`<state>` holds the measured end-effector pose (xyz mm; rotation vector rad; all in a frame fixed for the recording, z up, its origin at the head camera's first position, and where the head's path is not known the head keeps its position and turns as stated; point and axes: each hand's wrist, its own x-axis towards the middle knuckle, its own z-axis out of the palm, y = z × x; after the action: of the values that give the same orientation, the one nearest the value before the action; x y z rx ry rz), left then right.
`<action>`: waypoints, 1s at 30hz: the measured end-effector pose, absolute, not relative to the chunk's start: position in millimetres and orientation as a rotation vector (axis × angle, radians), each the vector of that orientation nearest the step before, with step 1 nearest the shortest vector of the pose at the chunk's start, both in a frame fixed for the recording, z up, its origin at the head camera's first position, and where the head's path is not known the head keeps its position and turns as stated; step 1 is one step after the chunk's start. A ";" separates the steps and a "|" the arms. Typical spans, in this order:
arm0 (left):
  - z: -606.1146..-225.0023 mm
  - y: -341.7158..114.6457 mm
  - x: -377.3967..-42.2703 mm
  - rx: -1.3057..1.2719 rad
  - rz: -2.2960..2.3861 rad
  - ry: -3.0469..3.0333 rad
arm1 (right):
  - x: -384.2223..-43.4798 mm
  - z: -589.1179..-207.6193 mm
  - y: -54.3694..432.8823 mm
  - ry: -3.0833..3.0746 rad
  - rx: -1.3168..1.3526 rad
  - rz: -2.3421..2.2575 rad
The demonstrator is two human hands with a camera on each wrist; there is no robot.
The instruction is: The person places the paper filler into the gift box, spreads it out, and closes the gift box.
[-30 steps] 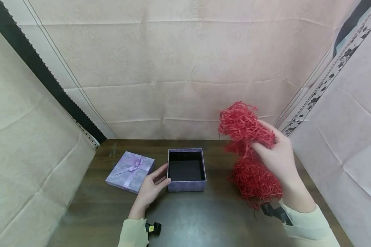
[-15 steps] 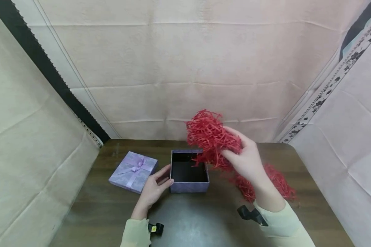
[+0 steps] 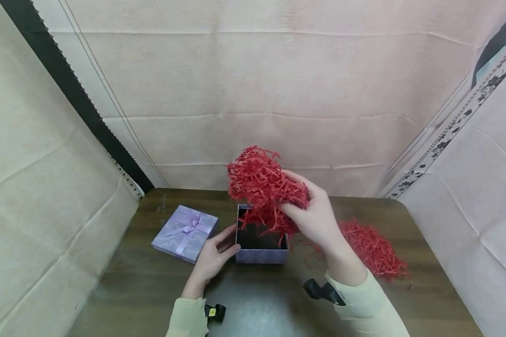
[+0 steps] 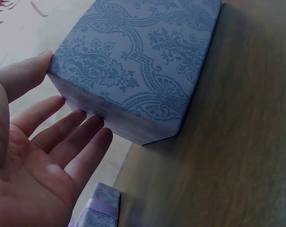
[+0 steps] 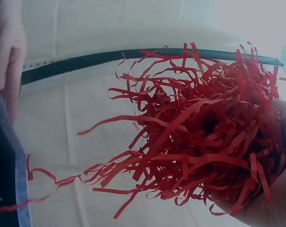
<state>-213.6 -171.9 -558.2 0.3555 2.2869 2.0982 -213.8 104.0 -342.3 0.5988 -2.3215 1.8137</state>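
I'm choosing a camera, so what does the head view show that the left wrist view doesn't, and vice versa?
Only the head view: the right hand and the black interior of the gift box.
Only the left wrist view: the full palm of the left hand and the box's clear floral print.
Both: the box, left hand, ribboned lid, wooden table, red shredded paper.

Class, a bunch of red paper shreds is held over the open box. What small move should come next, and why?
Probably lower the right hand to bring the bunch of red shreds into the open box. The bunch is above the opening, loose strands reach over the rim, and the left hand touches the box's side, which may help steady it.
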 end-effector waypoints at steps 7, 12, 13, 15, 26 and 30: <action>-557.1 -172.7 -212.7 0.357 2.097 2.295 | -223.6 -359.5 98.2 -2.359 0.585 1.870; -556.8 -172.4 -212.5 0.373 2.115 2.272 | -236.6 -398.6 102.8 -2.476 0.540 1.856; -556.9 -172.5 -212.3 0.373 2.113 2.274 | -238.0 -405.6 103.8 -2.493 0.529 1.864; -556.8 -173.0 -211.9 0.366 2.103 2.283 | -240.9 -418.6 105.5 -2.529 0.509 1.866; -557.6 -173.7 -213.5 0.369 2.070 2.329 | -261.0 -454.3 101.8 -2.692 0.505 1.718; -557.6 -173.2 -211.8 0.354 2.071 2.339 | -268.2 -458.8 99.7 -2.796 0.585 1.561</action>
<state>-211.8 -173.2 -557.6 0.3541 2.3389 2.0711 -268.2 99.7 -458.8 0.5846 -2.7962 1.5613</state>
